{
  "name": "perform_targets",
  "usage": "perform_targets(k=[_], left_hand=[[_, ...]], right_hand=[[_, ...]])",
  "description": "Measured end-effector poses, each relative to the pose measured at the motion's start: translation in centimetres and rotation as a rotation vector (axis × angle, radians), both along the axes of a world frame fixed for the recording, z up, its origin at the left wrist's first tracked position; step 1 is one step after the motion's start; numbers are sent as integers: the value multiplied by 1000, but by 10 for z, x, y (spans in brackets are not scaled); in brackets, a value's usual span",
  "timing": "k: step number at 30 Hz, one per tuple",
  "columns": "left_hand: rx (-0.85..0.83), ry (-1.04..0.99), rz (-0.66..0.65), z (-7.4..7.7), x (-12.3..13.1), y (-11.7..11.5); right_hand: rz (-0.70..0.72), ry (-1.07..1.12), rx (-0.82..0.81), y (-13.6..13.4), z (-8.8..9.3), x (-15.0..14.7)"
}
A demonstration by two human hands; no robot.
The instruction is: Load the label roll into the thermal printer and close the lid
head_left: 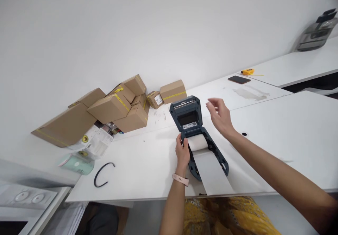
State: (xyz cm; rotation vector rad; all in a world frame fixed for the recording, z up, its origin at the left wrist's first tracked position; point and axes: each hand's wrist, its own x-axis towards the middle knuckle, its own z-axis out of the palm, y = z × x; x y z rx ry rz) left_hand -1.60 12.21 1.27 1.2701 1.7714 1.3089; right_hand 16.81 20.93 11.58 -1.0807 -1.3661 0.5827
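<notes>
A dark blue-grey label printer [221, 156] sits on the white table with its lid [198, 105] raised. Inside lies a white paper roll [198, 143], and a wide strip of its paper runs out over the front toward the table edge. My left hand [182, 152], with a pink band on the wrist, grips the printer's left side beside the roll. To the right of the lid, my right hand [220, 117] is in the air, apart from the printer. Its fingers are loosely bent and apart, with nothing visible in them.
Cardboard boxes [109, 106] are piled against the wall at the left. Nearby are a mint-green cylinder [77, 164] and a black headband-like hoop [95, 174]. Further right lie a phone [239, 79], a yellow tape measure [247, 71] and a grey transparent container [315, 36].
</notes>
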Motion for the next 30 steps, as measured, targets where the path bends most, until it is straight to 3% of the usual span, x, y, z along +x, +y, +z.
perform_targets(k=[2,5,7,9,14,19,24,30], left_hand=[[-4,5,3,-1,0,0],[-8,6,-5,0,-1,0],[-17,40,-11,4,-1,0],[-30,125,-25,10,-1,0],[-54,365,-66,22,-2,1],[-63,382,-60,25,-2,0],[-39,361,-77,23,-2,-2],[-34,348,-72,18,-4,-2]], right_hand=[[132,-173,40,-15,-20,3],[461,-663,69,-24,-46,-3],[547,-956,78,-25,-56,-11],[569,-1114,69,-23,-62,-21],[573,-1239,58,-20,-68,-41],[578,-1287,36,-20,-67,-46],[680,-1252,19,-17,-54,-35],[888,-1045,-37,-17,-32,-16]])
